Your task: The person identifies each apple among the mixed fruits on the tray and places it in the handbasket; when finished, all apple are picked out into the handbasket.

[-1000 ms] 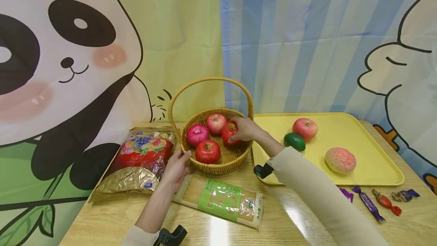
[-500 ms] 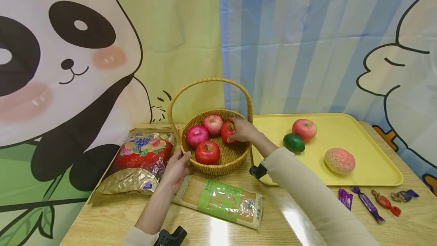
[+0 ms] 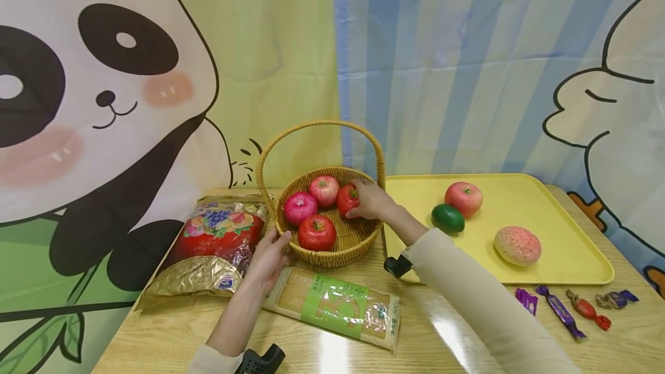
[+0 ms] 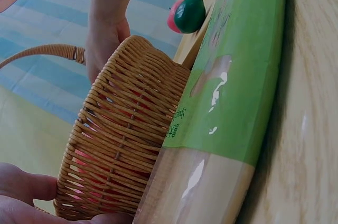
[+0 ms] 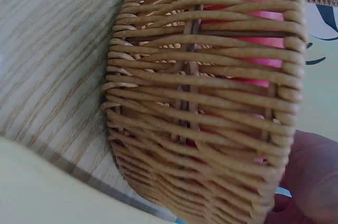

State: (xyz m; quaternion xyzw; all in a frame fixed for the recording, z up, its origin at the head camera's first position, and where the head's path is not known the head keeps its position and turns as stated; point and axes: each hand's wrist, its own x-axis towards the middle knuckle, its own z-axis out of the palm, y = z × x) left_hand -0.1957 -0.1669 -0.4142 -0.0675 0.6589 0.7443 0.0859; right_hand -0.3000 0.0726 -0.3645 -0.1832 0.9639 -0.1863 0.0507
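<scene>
Head view shows your right hand (image 3: pixel 371 201) inside the wicker basket (image 3: pixel 332 250), fingers curled around a red tomato (image 3: pixel 347 199) beside three other fruits. Compared with a second ago, it has sunk only slightly, so the tomato seems nearly set down. Your left hand (image 3: pixel 267 258) rests, fingers relaxed, against the basket wall.

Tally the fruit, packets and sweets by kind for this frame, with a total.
Red or pink fruits in the basket: 4, one under the right hand
Fruits on the yellow tray: 3
Food packets on the table: 2
Wrapped sweets: 4
Total: 13
</scene>
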